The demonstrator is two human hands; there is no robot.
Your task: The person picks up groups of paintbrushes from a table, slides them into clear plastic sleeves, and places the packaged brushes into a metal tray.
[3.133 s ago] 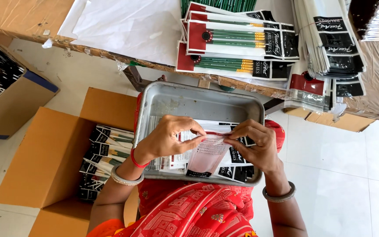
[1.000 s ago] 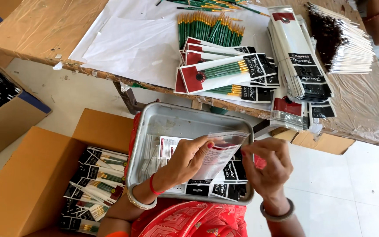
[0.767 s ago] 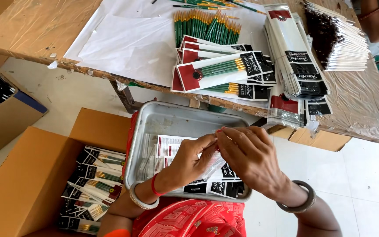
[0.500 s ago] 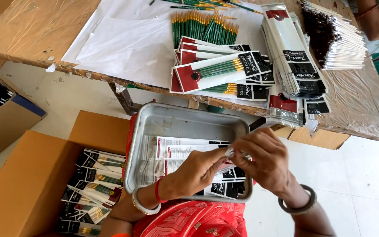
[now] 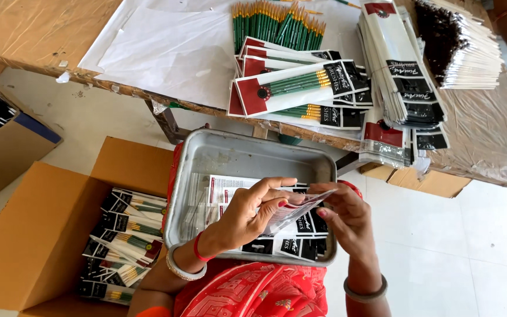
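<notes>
While the open carton (image 5: 36, 235) of packed brush sets (image 5: 125, 235) sits at the far left on the floor, I see my left hand (image 5: 247, 214) over the metal tray (image 5: 206, 170) on my lap, fingers closed on a clear sleeve (image 5: 291, 210). My right hand (image 5: 344, 217) pinches the sleeve's other end, so both hands hold it just above the printed cards (image 5: 230, 188) in the tray. Beyond, the desk (image 5: 42, 29) carries green brushes (image 5: 277, 23), filled packs (image 5: 294, 88) and, further right, stacked empty sleeves (image 5: 403, 76).
</notes>
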